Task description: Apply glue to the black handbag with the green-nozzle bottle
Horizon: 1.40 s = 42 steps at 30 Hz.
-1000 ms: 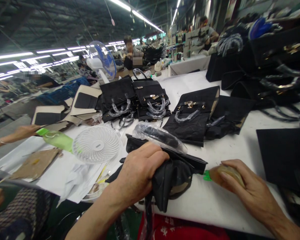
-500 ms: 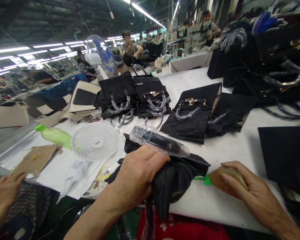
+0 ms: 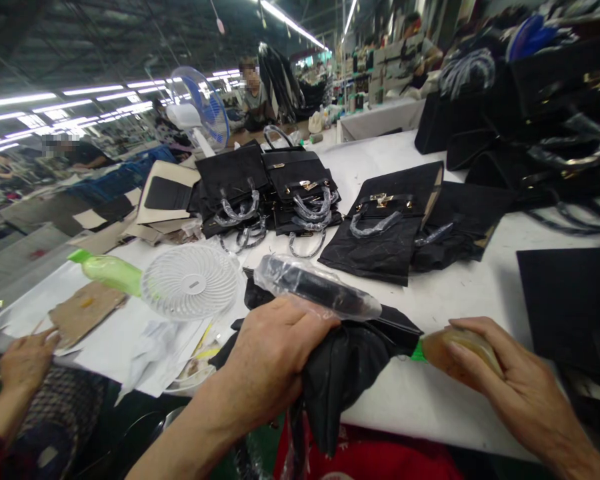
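1 bag [image 3: 365, 350] in left hand [image 3: 283, 340]; white tabletop [image 3: 480, 287], strip lights [image 3: 290, 23]

Bright ceiling tubes [image 3: 293, 23], dark roof [image 3: 45, 40], soft background blur, wide-angle edge stretch

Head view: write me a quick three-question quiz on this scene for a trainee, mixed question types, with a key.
1. Open question: what does the right hand hold?
2. True or false: the light-green bottle stands upright.
3. Fill in the blank: the left hand grips a black bag; the black handle just beyond its knuckles is wrapped in clear ____.

Key:
1. An amber bottle with a green tip.
2. False; it lies on its side.
3. Plastic.
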### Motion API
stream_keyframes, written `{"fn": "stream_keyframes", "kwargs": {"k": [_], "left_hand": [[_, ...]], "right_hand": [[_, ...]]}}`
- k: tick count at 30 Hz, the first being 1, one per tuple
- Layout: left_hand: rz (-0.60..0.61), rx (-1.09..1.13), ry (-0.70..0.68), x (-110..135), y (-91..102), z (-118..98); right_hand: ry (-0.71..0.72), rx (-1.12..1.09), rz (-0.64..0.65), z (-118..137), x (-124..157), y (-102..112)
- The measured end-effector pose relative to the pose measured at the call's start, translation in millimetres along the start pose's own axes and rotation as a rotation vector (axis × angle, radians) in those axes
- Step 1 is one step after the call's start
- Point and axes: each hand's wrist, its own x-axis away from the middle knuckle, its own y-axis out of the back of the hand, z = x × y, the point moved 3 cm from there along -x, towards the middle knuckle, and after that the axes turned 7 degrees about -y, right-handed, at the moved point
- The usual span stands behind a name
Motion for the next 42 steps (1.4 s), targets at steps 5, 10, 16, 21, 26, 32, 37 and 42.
{"fn": "stream_keyframes", "kwargs": {"k": [5, 10, 16, 21, 26, 32, 37, 42], "left_hand": [[-0.016, -0.016, -0.006, -1.7, -0.6, -0.5], [-0.02, -0.001, 0.009, -0.7, 0.3, -0.5], [0.011, 0.002, 0.034, 0.9, 1.3, -1.6], [0.029, 0.037, 0.039, 3.7, 0.6, -2.7], [-0.035, 0.085, 0.002, 4.7, 1.5, -9.2], [-0.03, 0.07, -0.012, 1.4, 8.7, -16.8], [0.003, 0.045, -0.008, 9.4, 2.5, -15.8], [0.005, 0.002, -0.023, 13.7, -1.5, -16.0]], "right_hand": [[-0.016, 0.025, -0.009, -3.6, 0.1, -0.3], [-0.064, -0.036, 0.026, -4.4, 1.1, 0.2], [-0.1, -0.022, -0.032, -3.4, 3.5, 0.6], [-0.244, -0.069, 0.066, -7.9, 12.4, -0.5], [-0.31, -0.078, 0.108, -8.8, 17.9, -3.3], [-0.196, -0.022, -0.007, -1.3, 16.0, 0.3], [-0.331, -0.116, 0.139, -4.6, 16.9, -2.8], [-0.258, -0.022, -0.002, -1.4, 15.0, 4.2]]}}
